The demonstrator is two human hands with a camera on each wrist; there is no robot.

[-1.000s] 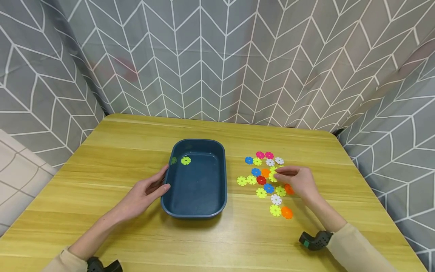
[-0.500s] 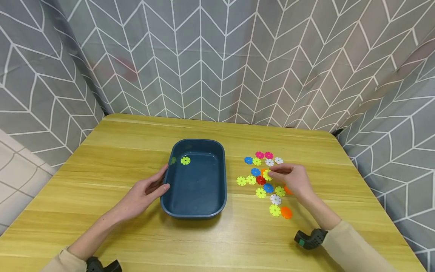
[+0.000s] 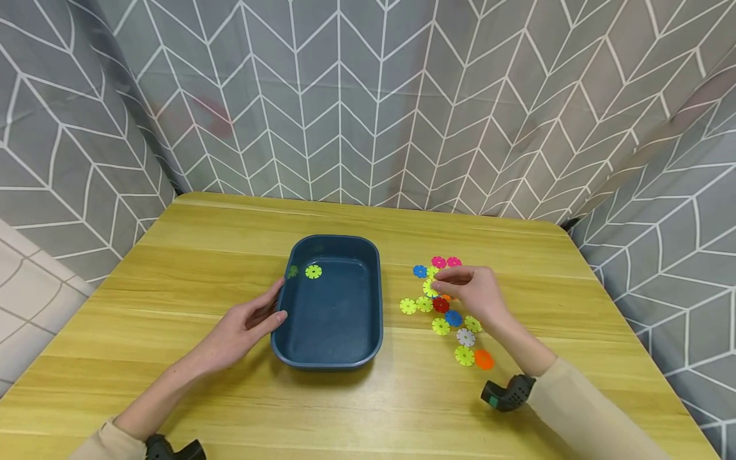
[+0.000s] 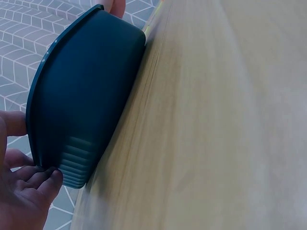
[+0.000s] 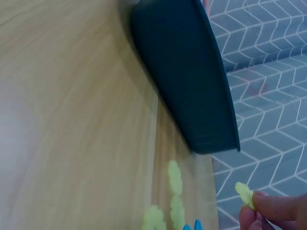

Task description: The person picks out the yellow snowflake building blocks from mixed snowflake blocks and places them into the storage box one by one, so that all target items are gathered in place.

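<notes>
My right hand pinches a yellow-green notched plastic disc between thumb and fingertips, over the far part of a scatter of discs. In the right wrist view the pinched disc stands edge-on beside the fingers. My left hand holds the left side of a dark blue rectangular bin, thumb at the rim and other fingers against the outer wall, as the left wrist view also shows. Inside the bin lies one yellow-green disc, reflected in the wall. The right hand hides some discs.
Several loose discs lie right of the bin, among them a red disc, a blue disc, a white disc and an orange disc. The wooden table ends at a patterned grey curtain.
The right hand has carried the yellow-green disc leftward and a little away from the body, from the right side of the scatter. Left hand and bin look unchanged.
</notes>
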